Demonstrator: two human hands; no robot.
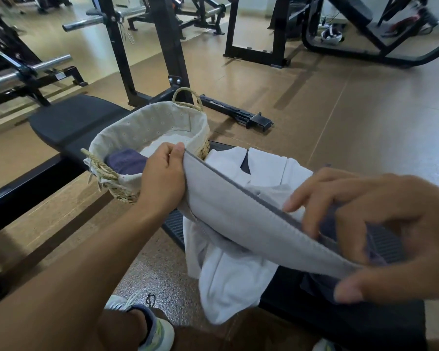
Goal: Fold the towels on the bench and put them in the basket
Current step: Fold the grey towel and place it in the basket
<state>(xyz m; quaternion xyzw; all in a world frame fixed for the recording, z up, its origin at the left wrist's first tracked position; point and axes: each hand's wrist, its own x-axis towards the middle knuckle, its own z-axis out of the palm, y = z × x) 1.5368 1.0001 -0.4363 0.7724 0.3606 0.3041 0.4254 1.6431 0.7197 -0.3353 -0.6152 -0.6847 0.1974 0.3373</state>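
Holding a grey towel stretched over the table

Left hand pinches its far corner beside the basket; right hand grips the near edge; white towels lie beneath, overhanging the table's edge.

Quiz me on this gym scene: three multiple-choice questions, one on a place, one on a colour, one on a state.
1. Where is the basket?
A. on the bench
B. on the floor
C. on a rack

2. What colour is the towel already in the basket?
A. red
B. purple
C. green

3. What are the hands doing?
A. hanging idle
B. lifting a barbell
C. holding a grey towel

Answers:
1 A: it sits on the black bench.
2 B: a purple towel lies inside.
3 C: the left hand and right hand pinch the grey towel along its edge.
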